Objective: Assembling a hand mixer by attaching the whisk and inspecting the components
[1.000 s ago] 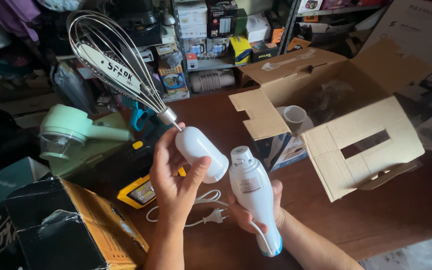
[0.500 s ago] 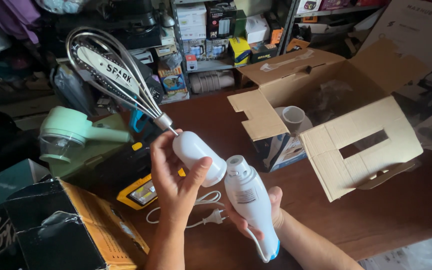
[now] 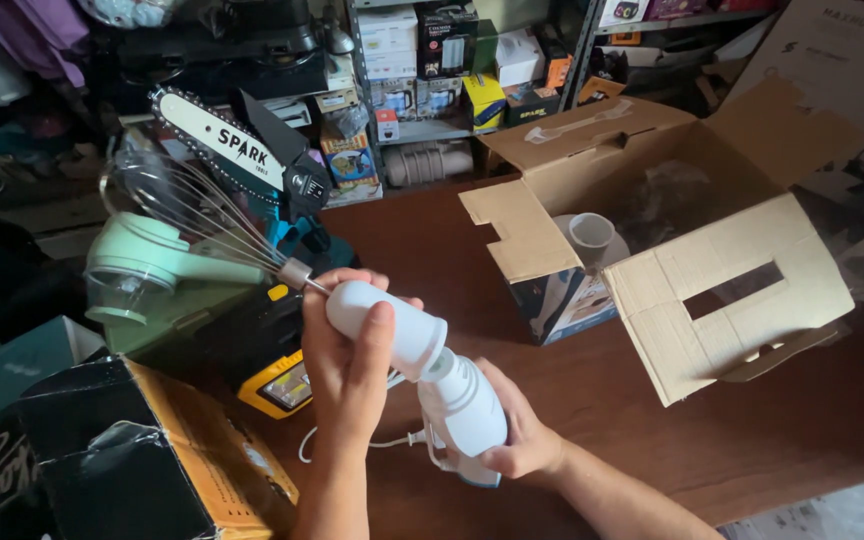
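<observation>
The whisk attachment (image 3: 382, 325) has been brought down and joined end to end with the white motor body (image 3: 467, 405); half a second ago the two parts were held side by side with a gap between them, the whisk raised higher toward the shelves. Its wire loops (image 3: 187, 205) are now swung lower and to the left, across the pale green appliance (image 3: 142, 265).

The white collar of the whisk attachment is wrapped by the left hand (image 3: 347, 365), fingers (image 3: 372, 345) closed around it, thumb lying along its upper side. The motor body is gripped from below and behind by the right hand (image 3: 517, 435), fingers curled narrowly around its lower end. Both parts are held in the air just above the brown desk (image 3: 742, 440), near its front edge, with the power cord (image 3: 372, 443) trailing beneath.

As far as can be judged, the two pieces have been mated, so the fitting appears largely done. Whether the joint has been locked cannot be told from this view; a final twist or push may remain.

An open cardboard box (image 3: 652, 190) stands well apart to the right, with a pale cup (image 3: 590, 235) inside. A yellow-and-black device (image 3: 277, 380) lies just left of the hands, and a black-and-orange carton (image 3: 132, 450) sits at the lower left.
</observation>
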